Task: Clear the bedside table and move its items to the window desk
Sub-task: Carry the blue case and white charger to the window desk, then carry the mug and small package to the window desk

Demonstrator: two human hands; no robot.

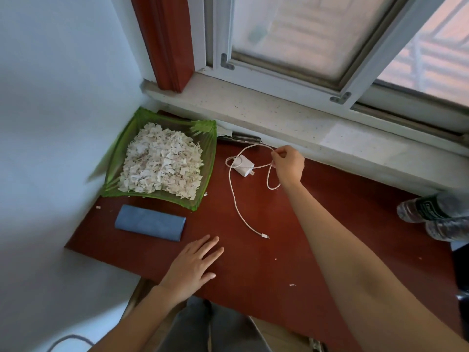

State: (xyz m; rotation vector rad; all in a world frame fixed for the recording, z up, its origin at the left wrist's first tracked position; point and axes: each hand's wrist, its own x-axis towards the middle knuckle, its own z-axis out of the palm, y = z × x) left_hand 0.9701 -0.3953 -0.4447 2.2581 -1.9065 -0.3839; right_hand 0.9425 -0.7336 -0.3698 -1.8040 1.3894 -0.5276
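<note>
On the red-brown window desk lies a white charger plug with its white cable looped around it and trailing toward me. My right hand pinches a loop of that cable just right of the plug, below the window sill. My left hand rests flat on the desk near its front edge, fingers spread, holding nothing. A blue folded case lies left of my left hand. A green tray filled with white paper scraps stands in the back left corner.
The stone window sill and sliding window run along the back. Plastic water bottles lie at the desk's right edge. A white wall bounds the left. Small paper bits dot the desk.
</note>
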